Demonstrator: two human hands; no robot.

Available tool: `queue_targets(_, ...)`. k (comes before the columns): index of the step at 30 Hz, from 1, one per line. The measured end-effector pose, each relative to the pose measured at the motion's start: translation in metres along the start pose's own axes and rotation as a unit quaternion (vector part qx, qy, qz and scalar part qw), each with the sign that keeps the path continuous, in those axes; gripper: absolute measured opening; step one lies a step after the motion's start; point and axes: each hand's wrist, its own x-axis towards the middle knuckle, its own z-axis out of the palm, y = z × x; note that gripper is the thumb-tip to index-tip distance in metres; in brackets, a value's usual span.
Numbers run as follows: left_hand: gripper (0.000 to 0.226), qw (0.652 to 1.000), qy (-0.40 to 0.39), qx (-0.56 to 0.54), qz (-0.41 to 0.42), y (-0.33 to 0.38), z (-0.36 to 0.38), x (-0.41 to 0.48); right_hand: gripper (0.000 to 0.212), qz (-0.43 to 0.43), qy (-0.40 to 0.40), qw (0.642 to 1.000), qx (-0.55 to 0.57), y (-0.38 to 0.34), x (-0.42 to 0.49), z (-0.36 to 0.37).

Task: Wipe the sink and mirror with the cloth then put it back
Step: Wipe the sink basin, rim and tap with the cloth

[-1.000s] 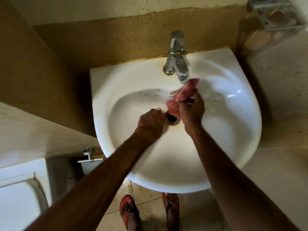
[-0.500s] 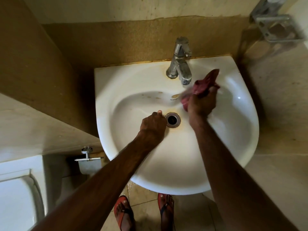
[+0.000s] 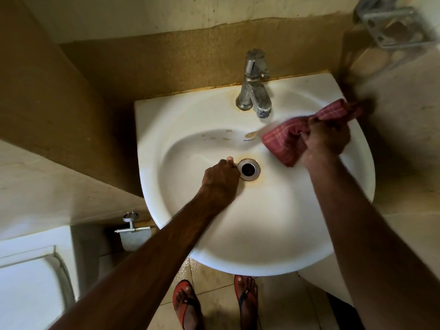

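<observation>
Dim, warm light is lying over the scene, the white sink [image 3: 273,222] showing as the brightest area. Motion blur is smearing the right hand [image 3: 326,136], the cloth [image 3: 285,144] and the metal rack [image 3: 392,22]. Wide-angle distortion is bending the wall [image 3: 47,91] toward the edges.

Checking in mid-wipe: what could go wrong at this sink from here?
1. The cloth, gripped by the right hand, is close to the faucet and might knock its lever.
2. The left hand rests beside the drain, so the yellowed ring there may get skipped.
3. Brown spots on the sink's back slope could be missed.
</observation>
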Motion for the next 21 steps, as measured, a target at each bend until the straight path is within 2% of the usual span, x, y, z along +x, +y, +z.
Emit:
queue_targets(3,0.059,1.000,0.004,0.001,-0.004,0.000,0.001,0.001,0.038,-0.125,0.073,0.984,-0.104,-0.004,-0.009,-0.004)
queue_targets(5,0.060,1.000,0.011,0.004,-0.006,0.001,0.003,0.002,0.033,-0.181,0.072,0.969,-0.149,0.005,-0.024,0.005)
queue_targets(6,0.060,1.000,0.010,0.004,-0.007,0.000,0.004,0.003,0.039,-0.180,0.059,0.965,-0.181,0.010,-0.034,0.011)
queue_targets(9,0.055,1.000,0.011,0.011,-0.007,0.000,0.009,0.006,0.068,-0.092,-0.026,0.954,-0.285,0.030,-0.064,0.026)
queue_targets(12,0.044,0.999,0.015,0.032,0.001,0.002,0.011,0.007,0.073,-0.099,-0.124,0.929,-0.333,0.056,-0.094,0.029)
queue_targets(14,0.044,0.999,0.012,0.043,0.007,0.000,0.011,0.008,0.056,-0.101,-0.127,0.943,-0.291,0.060,-0.094,0.031)
queue_targets(16,0.048,0.999,0.012,0.043,0.009,-0.002,0.009,0.008,0.042,-0.055,-0.092,0.974,-0.198,0.049,-0.080,0.033)
queue_targets(18,0.054,0.999,0.008,0.032,0.001,-0.002,0.008,0.008,0.041,-0.003,-0.030,0.991,-0.128,0.033,-0.055,0.030)
queue_targets(21,0.059,1.000,-0.002,0.025,-0.008,-0.002,0.010,0.008,0.049,0.016,0.057,0.997,-0.055,0.013,-0.023,0.021)
